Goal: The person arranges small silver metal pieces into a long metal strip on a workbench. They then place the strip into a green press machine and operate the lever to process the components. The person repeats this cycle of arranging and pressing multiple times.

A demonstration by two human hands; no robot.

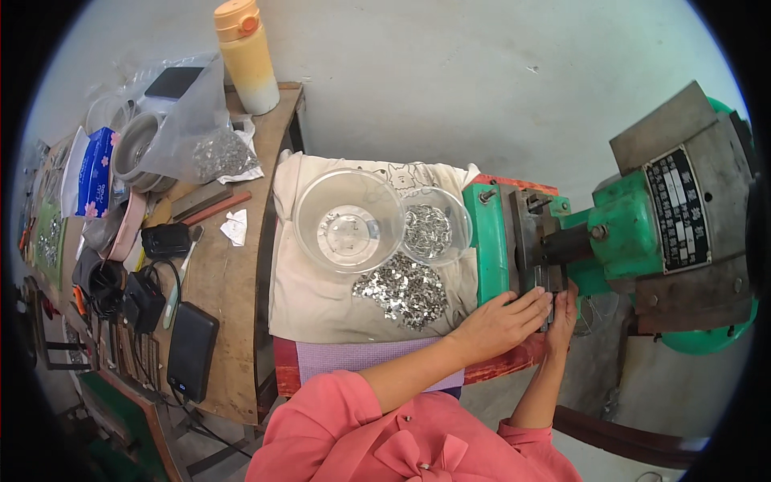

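On the right stands a green hand press (630, 229) with a dark steel ram and die block (526, 249). My left hand (507, 321) reaches across to the near end of the die, its fingers stretched out over the metal. Close beside it, my right hand (562, 317) is raised against the other side of a narrow metal piece (546, 309), fingers together. Whatever lies between the right fingertips is hidden. Left of the press, a heap of small shiny metal pieces (401, 293) lies on a beige cloth (309, 301). Behind it are a large clear tub (349, 181) and a smaller clear tub (459, 217) with metal pieces inside.
A wooden table (233, 321) on the left carries a black power bank (193, 351), a toothbrush (178, 285), a blue tissue pack (98, 173), a plastic bag (189, 120) and a yellow bottle (249, 64). The press stands on a red bench (498, 367); a pale wall (450, 80) rises behind.
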